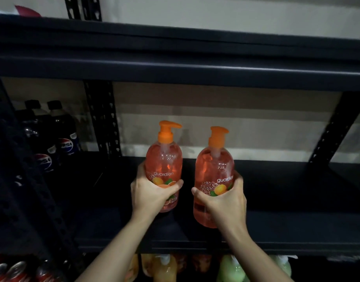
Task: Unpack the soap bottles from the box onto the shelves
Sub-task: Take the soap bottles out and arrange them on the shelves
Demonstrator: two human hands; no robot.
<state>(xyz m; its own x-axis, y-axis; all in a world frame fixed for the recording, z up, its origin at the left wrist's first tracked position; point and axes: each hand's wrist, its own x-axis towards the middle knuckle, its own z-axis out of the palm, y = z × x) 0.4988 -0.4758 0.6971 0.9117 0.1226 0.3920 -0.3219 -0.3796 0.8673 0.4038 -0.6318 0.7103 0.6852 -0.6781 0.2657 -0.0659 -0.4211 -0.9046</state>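
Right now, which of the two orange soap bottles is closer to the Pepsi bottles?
The soap bottle gripped by the left hand; the Pepsi bottles stand to its left. The other bottle, in the right hand, is farther away.

glossy clear plastic bottles [164,159], matt metal shelf [287,226]

The left hand [152,192] grips one orange soap bottle [164,165] upright, and the right hand [226,197] grips a second orange soap bottle [213,176] just beside it, both over the dark shelf [297,226]. Pepsi bottles [53,139] stand in the bay to the left. Below the shelf, green bottles [232,269] and red cans [16,269] show.
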